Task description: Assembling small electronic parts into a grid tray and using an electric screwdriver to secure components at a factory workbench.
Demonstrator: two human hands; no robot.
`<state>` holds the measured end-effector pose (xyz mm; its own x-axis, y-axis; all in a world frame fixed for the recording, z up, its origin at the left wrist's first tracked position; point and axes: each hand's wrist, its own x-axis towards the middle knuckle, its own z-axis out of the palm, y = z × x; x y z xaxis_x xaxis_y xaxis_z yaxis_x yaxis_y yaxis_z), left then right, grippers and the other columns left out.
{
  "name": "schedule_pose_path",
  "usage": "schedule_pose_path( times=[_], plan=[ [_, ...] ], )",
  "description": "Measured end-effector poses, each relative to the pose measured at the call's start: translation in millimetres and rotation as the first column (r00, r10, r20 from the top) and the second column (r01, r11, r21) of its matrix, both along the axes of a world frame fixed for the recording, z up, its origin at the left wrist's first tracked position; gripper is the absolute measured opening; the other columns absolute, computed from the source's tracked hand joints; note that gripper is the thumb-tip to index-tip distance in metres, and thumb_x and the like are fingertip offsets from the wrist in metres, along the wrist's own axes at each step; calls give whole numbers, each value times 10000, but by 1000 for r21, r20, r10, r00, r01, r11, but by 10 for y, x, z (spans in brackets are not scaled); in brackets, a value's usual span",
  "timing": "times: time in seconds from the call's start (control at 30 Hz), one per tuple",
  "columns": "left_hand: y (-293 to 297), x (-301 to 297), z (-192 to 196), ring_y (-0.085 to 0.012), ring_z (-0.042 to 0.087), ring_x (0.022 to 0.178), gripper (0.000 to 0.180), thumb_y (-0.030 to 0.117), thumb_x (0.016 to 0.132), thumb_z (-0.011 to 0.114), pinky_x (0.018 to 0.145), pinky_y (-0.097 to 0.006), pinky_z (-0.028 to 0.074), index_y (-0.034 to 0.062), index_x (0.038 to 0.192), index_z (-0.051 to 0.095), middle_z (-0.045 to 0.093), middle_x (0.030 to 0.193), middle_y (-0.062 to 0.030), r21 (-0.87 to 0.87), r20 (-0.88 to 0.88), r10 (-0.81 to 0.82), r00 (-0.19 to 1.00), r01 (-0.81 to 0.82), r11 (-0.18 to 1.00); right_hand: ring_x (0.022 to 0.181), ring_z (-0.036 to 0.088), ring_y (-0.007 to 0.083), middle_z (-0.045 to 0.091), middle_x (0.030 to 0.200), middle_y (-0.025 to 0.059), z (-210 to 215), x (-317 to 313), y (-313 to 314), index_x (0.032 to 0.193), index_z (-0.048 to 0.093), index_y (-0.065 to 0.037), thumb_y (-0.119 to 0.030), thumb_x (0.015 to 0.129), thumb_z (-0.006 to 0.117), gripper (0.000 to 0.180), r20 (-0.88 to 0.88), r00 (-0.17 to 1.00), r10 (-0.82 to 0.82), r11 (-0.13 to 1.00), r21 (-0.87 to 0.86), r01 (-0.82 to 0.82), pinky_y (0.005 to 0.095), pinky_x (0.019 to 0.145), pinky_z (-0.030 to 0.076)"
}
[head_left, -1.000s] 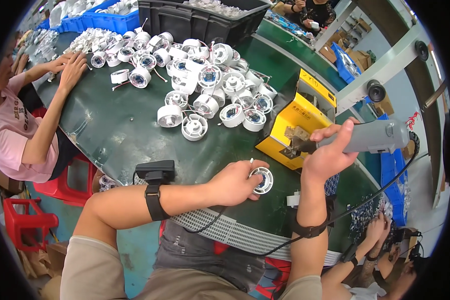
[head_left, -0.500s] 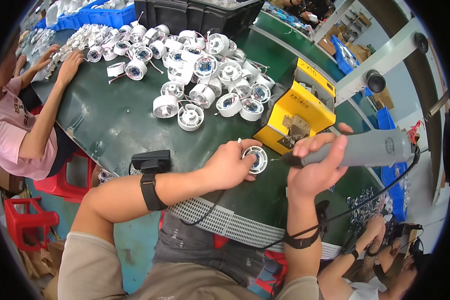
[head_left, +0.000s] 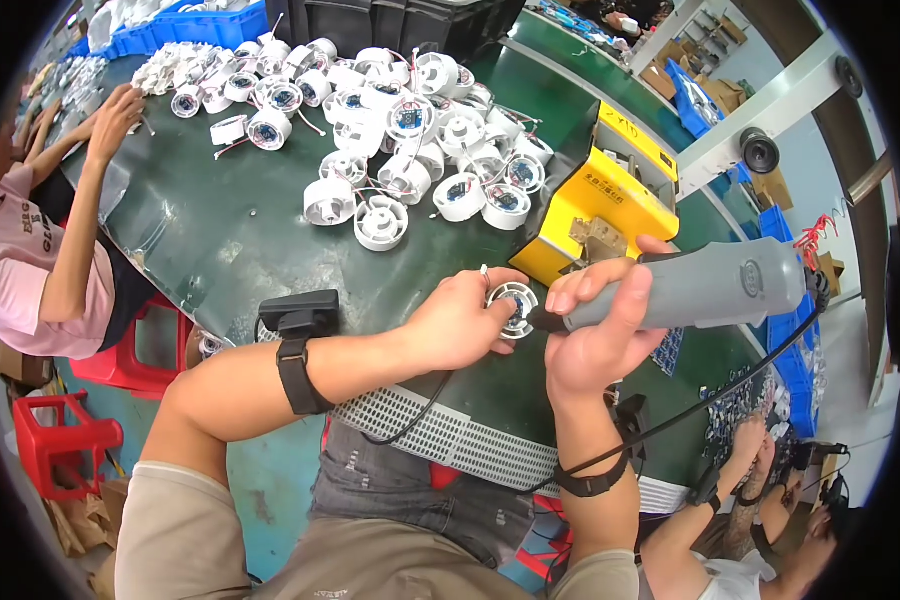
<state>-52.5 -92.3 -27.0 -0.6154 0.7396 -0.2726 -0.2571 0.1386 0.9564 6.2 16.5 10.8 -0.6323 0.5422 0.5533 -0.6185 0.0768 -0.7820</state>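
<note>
My left hand [head_left: 455, 322] grips a small round white plastic housing [head_left: 523, 324] against the green tabletop, thumb over its rim. Inside that housing part of a blue circuit board shows. A grey corded electric screwdriver [head_left: 710, 286] lies in my right hand [head_left: 592, 352], fingers wrapped round its front end. Its dark nose meets the right side of the housing from this view; the bit's tip is hidden. Just beyond stands a yellow box-shaped screw feeder [head_left: 568, 215] with a metal piece on its front.
Many similar white housings [head_left: 380, 220] with wires are heaped across the table [head_left: 240, 220]. Behind them are a black crate [head_left: 390, 25] and blue bins [head_left: 205, 28]. A co-worker in pink [head_left: 40, 270] sits left; other people's arms [head_left: 735, 455] are at lower right. The screwdriver's cable hangs over my right forearm.
My right hand has brought the screwdriver leftward, so its nose now reaches the housing. My left hand keeps its hold. The co-worker's hands at left have shifted.
</note>
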Motion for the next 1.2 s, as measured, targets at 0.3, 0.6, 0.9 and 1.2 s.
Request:
schedule_pose_path(
  times=[0.3,0.6,0.9,1.2],
  plan=[
    [15,-2,-73,-194,700,724,333,95,927,477,643,-287,570,-57,1221,519,677,911,-152,41,-33,56,998,-54,998,491,490,138,477,667,57,-58,-34,-29,1211,331,22,-228,952,492,394,50,998,38,999,12,-39,282,472,461],
    [34,10,-228,-172,687,778,282,71,907,524,617,-282,587,-40,1162,566,676,937,-140,172,-80,94,992,-79,982,541,532,142,528,701,75,-139,26,-1,1177,322,43,-221,909,584,458,2,997,72,978,199,-71,273,561,474],
    [-446,-542,233,-413,616,914,630,178,803,648,774,-440,511,9,1353,393,532,1197,-235,41,-983,141,114,-618,785,1105,540,317,524,1208,181,144,866,569,1257,483,-2,-219,692,788,677,377,800,-466,614,789,-14,378,969,418],
    [-299,-175,319,-300,605,679,423,124,758,711,607,-361,495,0,1132,557,587,949,-135,311,-950,293,-112,-218,925,721,633,199,630,880,94,-137,1220,710,1074,644,-36,-24,727,708,353,547,695,-466,721,690,-59,290,644,509]
  ],
)
